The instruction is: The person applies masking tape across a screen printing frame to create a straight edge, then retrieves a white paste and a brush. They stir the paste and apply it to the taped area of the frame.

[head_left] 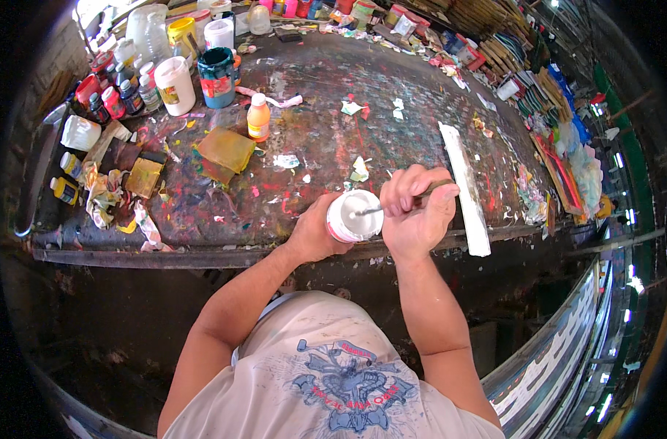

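Observation:
A white plastic tub (354, 233) of white paint (364, 211) sits near the front edge of a paint-stained table (319, 154). Wrapped around the tub's left side is my left hand (317, 228). Above the rim on the right, my right hand (420, 208) closes on a thin dark stirring stick (368, 212), whose lower end dips into the paint. My fist covers much of the stick, so its exact kind is hard to tell. A long white strip (465, 186) lies just right of that hand.
At the left stand several paint jars, a white tub (175, 86), a dark-smeared blue pot (217, 77) and an orange bottle (258, 117). A yellowish block (227, 154) and crumpled paper (103, 194) lie nearer. Scraps dot the tabletop; stacked frames (556, 95) line the right.

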### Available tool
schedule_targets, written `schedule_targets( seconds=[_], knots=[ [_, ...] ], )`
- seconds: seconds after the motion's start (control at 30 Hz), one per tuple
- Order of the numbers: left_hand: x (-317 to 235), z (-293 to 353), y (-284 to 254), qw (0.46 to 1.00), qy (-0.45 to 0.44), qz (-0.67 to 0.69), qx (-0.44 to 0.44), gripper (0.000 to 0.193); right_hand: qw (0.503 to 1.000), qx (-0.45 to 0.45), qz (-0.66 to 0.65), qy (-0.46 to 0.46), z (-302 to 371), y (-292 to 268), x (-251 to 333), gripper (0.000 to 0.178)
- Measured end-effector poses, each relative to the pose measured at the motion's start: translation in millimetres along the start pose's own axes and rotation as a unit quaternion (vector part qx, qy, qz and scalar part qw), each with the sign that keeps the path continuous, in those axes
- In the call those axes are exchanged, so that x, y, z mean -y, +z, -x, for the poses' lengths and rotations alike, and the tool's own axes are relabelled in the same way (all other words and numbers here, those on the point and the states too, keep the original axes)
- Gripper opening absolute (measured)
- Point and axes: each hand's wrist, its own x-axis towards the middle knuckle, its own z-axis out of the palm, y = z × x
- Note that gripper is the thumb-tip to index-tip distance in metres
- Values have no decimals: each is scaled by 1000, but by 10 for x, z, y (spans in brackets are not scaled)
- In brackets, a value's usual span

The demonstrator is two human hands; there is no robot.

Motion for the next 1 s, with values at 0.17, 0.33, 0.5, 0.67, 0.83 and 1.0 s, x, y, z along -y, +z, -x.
schedule_targets(
  seconds=[0.17, 0.33, 0.5, 0.67, 0.83, 1.0],
  knots=[
    [41, -7, -5, 1000, 7, -15, -8, 103, 992, 11, 126, -22, -171, 38, 118, 49],
    [12, -6, 13, 1000, 1, -1, -4, 101, 1000, -9, -29, -4, 25, 87, -149, 48],
    [66, -18, 21, 1000, 21, -3, -18, 103, 994, 1, 104, -32, -136, 18, 30, 50],
    [74, -17, 28, 1000, 17, -16, -8, 102, 999, -3, 26, 22, -3, 106, -40, 50],
    [140, -29, 62, 998, 54, -22, -23, 102, 988, -21, 108, -105, -126, 80, 36, 48],
    [192, -19, 47, 998, 49, -15, -21, 105, 997, 49, -14, 62, -16, 108, 46, 47]
  ],
)
